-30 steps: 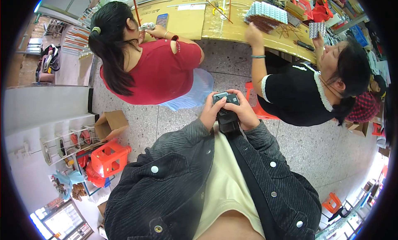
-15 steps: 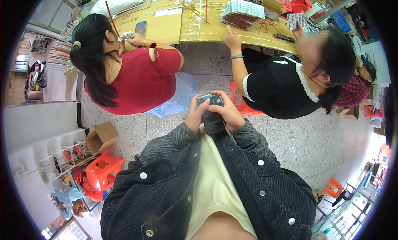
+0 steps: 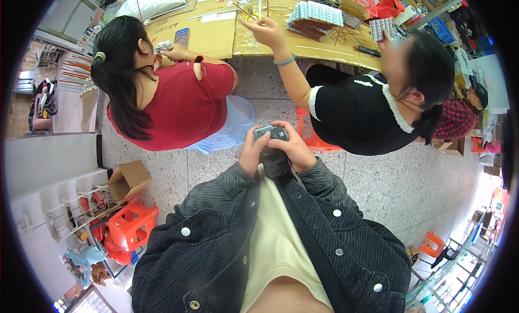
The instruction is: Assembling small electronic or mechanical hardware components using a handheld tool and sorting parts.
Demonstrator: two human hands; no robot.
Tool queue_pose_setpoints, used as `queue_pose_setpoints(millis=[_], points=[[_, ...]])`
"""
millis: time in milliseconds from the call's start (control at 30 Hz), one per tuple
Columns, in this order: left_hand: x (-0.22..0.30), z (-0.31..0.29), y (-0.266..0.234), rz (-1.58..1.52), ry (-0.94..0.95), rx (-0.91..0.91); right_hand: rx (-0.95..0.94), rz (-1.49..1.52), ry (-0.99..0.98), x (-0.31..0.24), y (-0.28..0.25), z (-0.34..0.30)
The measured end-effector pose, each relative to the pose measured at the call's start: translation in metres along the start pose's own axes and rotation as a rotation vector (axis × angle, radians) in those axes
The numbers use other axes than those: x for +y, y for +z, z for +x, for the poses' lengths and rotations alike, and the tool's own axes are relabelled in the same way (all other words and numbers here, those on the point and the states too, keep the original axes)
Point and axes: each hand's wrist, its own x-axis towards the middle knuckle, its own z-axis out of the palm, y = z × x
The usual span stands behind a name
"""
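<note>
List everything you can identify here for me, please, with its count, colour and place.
table: 1, brown, upper edge
co-worker in red: 1, red top, upper left
co-worker in black: 1, black top, upper right
person in checked top: 1, red and black, far right
phone: 1, blue screen, on table
stack of pieces: 1, white and brown, on table
bag: 1, white, upper left
cardboard boxes: 2+, brown, left, right
stools: 3+, orange-red, left, centre, lower right
crate: 1, blue, upper right
handheld device: 1, black-grey, centre
jacket: 1, dark grey, lower centre
left hand: 1, bare, device's left
right hand: 1, bare, device's right
</note>
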Motion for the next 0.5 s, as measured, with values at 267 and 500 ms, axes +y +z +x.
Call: queue_pose_setpoints(millis=[267, 500], points=[[-0.006, -0.001, -0.004, 0.000, 0.048, -0.012, 0.028, -0.020, -0.075, 0.009, 0.000, 0.001], [-0.005, 0.002, -0.003, -0.040, 0.073, -0.056, 0.029, -0.059, -0.091, 0.012, -0.004, 0.006]])
